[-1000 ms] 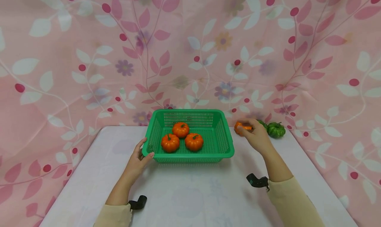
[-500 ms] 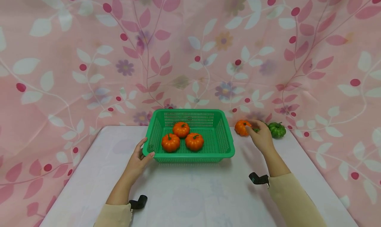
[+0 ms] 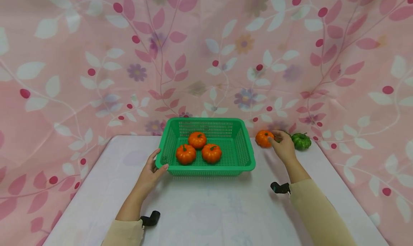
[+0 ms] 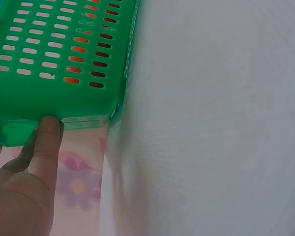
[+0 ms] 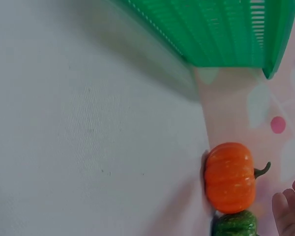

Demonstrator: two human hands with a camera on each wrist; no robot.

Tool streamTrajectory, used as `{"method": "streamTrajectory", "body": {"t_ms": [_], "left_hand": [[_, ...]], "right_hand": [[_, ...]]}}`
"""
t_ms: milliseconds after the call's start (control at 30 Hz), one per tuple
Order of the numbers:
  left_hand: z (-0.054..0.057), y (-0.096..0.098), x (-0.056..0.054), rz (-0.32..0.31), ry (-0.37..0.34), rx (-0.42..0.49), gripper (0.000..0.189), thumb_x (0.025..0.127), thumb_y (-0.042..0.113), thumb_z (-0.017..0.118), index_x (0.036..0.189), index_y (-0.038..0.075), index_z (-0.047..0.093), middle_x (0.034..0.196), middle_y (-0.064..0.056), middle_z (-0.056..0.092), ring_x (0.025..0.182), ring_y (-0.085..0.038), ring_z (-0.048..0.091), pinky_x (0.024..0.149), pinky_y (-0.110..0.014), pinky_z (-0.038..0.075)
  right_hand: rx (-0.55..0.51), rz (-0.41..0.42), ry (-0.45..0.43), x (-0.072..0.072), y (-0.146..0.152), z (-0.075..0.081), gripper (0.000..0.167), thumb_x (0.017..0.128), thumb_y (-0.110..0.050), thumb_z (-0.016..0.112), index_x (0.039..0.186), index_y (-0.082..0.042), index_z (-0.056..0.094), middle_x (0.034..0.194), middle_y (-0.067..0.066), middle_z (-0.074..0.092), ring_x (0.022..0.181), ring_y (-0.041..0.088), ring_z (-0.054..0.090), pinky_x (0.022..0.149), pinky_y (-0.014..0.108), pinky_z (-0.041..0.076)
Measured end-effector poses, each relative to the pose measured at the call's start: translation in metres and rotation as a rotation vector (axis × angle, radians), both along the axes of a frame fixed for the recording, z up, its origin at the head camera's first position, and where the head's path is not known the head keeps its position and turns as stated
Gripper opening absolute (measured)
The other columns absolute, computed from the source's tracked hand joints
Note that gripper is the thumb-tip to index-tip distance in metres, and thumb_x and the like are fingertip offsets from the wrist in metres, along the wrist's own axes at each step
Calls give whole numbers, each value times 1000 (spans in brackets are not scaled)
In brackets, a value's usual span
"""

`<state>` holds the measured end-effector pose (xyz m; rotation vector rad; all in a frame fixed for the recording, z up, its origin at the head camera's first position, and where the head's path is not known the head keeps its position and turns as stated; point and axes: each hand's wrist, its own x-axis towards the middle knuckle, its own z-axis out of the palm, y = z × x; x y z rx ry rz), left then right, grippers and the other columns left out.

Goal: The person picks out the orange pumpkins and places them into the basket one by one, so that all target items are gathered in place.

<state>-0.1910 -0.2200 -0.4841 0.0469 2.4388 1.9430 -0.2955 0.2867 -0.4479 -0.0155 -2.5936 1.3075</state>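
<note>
In the head view, my left hand (image 3: 150,172) holds the front left corner of a green plastic basket (image 3: 206,168), thumb over the rim and fingers along the side. Three small orange pumpkins (image 3: 185,154) sit inside, toward the left. My right hand (image 3: 285,148) hovers with loosely bent fingers just right of another orange pumpkin (image 3: 264,138) at the table's back edge. Mostly hidden behind that hand is a green pumpkin (image 5: 236,224), which the right wrist view shows against the orange one. The right fingertips (image 5: 281,206) there appear apart from both.
Farther right stands another green pumpkin (image 3: 301,141). A pale tablecloth covers the table (image 3: 206,210), whose back edge meets a pink floral curtain (image 3: 193,59). Black cameras (image 3: 150,218) are worn on both wrists.
My right hand has drawn off the orange pumpkin to the right, uncovering most of it; the pumpkin stays on the table. My left hand and the basket have stayed put.
</note>
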Motion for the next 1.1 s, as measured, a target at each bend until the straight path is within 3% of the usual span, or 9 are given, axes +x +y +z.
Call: {"method": "streamTrajectory", "body": {"t_ms": [600, 1100], "left_hand": [[1, -1, 2, 11, 1, 0, 77, 100, 22, 65, 161, 28, 17, 150, -22, 42, 134, -32, 47, 101, -33, 44], [-1, 0, 0, 4, 6, 1, 78, 99, 24, 66, 160, 30, 18, 151, -22, 41, 135, -33, 46, 106, -45, 41]], "right_hand": [[53, 13, -117, -30, 6, -17, 54, 102, -26, 59, 144, 4, 46, 144, 28, 45, 128, 47, 45, 102, 57, 44], [57, -11, -166, -40, 9, -29, 54, 101, -25, 58, 145, 3, 44, 143, 29, 44, 126, 45, 45, 106, 55, 40]]}}
